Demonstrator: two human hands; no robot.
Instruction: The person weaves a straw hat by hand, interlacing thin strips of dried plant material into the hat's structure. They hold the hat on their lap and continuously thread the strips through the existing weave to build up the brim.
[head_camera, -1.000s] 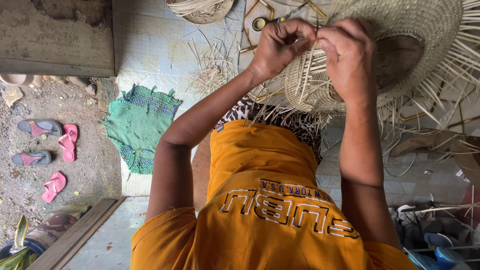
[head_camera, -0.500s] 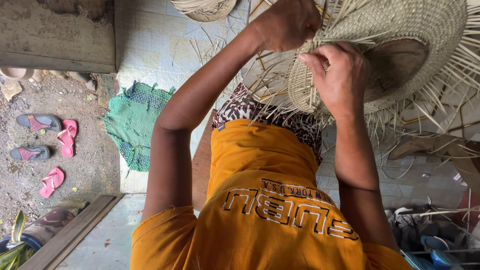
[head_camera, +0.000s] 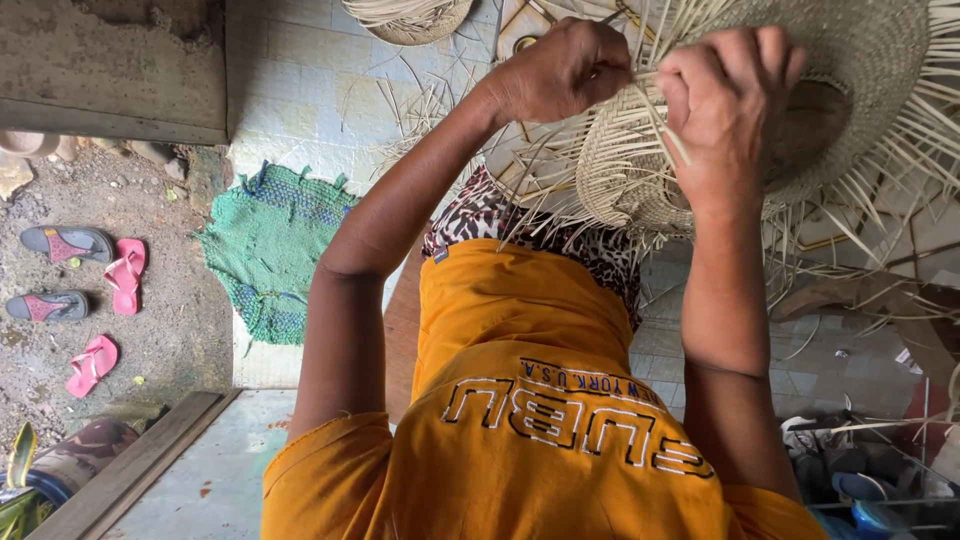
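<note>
A half-woven straw hat (head_camera: 870, 90) with loose strands sticking out all round hangs over my lap, at the top right of the head view. My left hand (head_camera: 565, 70) is closed on pale straw strands at the hat's near edge. My right hand (head_camera: 725, 100) sits just to its right, fingers curled over the woven rim and pinching a strand (head_camera: 665, 125) that runs down between the two hands. My orange shirt (head_camera: 530, 400) and a patterned cloth (head_camera: 480, 215) fill the lower middle.
A green woven mat (head_camera: 275, 250) lies on the tiled floor at left. Pink sandals (head_camera: 125, 275) and grey sandals (head_camera: 68, 243) rest on the dirt beyond. Another woven straw piece (head_camera: 410, 15) lies at the top, a wooden plank (head_camera: 130, 470) at lower left. Loose straw is scattered about.
My left hand rose away from the rim half a second ago and has come back down beside my right hand. The right hand stayed on the hat's edge.
</note>
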